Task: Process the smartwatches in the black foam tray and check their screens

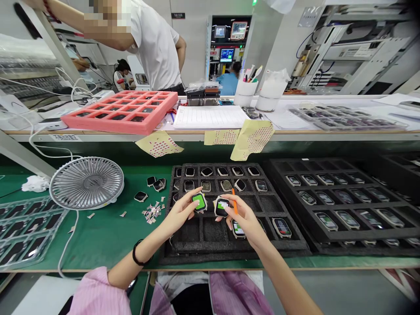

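My left hand (pixel 183 208) is closed on a smartwatch (pixel 198 202) with a lit green screen, its thumb on the glass. In my right hand (pixel 241 214) is a second smartwatch (pixel 222 207), its screen dark with white and green patches. A thin orange stick (pixel 234 202) also shows at the right fingers; whether they grip it is hard to tell. Both watches hang over a black foam tray (pixel 210 234), whose pockets hold several more strapless watches. One lit watch (pixel 238 229) lies partly under my right hand.
A white fan (pixel 87 183) stands at left, beside loose watches (pixel 159 185) and small scraps (pixel 153 213). A clear tray (pixel 24 232) lies far left. At right is another black tray (pixel 331 199) of watches. On the shelf sits a pink foam tray (pixel 147 124). A person (pixel 155 43) stands behind.
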Demonstrator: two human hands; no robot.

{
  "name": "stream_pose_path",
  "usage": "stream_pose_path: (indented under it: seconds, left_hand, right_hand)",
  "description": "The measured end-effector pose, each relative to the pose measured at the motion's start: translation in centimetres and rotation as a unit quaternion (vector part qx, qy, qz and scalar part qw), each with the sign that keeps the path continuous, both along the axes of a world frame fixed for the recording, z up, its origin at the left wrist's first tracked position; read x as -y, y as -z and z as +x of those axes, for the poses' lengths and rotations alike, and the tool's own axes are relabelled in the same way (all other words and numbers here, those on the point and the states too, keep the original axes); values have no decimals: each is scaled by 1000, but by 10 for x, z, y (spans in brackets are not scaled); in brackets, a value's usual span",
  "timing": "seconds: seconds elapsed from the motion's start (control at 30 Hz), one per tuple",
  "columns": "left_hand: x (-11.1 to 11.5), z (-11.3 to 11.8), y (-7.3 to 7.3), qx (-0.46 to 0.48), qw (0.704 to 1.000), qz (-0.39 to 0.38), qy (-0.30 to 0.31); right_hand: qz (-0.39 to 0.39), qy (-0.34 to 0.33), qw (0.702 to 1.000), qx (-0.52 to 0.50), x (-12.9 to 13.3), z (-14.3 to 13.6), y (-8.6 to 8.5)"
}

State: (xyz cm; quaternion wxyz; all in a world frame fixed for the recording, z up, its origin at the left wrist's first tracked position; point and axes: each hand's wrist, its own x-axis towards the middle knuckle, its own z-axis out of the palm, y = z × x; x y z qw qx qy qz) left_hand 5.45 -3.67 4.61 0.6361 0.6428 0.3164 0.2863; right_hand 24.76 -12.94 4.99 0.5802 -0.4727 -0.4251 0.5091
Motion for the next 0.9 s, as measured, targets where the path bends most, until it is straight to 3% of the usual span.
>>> stream_pose_path:
  seconds: [0.17, 0.27, 0.4, 0.5, 0.6, 0.7, 0.9]
  left_hand:
    - [8, 2, -8, -25, 998, 31, 37]
    - [14, 7, -12, -59, 989, 130, 37]
    - [14, 16, -15, -121, 932, 340, 26]
    - [10, 20, -15, -148, 889, 431, 45]
    - [8, 22, -12, -168, 866, 467, 59]
    - [8, 22, -10, -170, 861, 475, 59]
    - [12, 19, -21, -62, 879, 472, 40]
  right_hand:
    - [-11, 2, 1000, -4, -1, 0, -1]
    - [-24, -21, 999, -5, -5, -3, 3]
    - [-19, -34, 999, 13, -8, -7, 14]
    - [-8, -15, 999, 35, -6, -10, 23]
    - [-13, -4, 998, 64, -1, -12, 24]
    - [-14, -6, 997, 77, 3, -12, 17]
    - [-32, -81, 993, -77, 1, -4, -2]
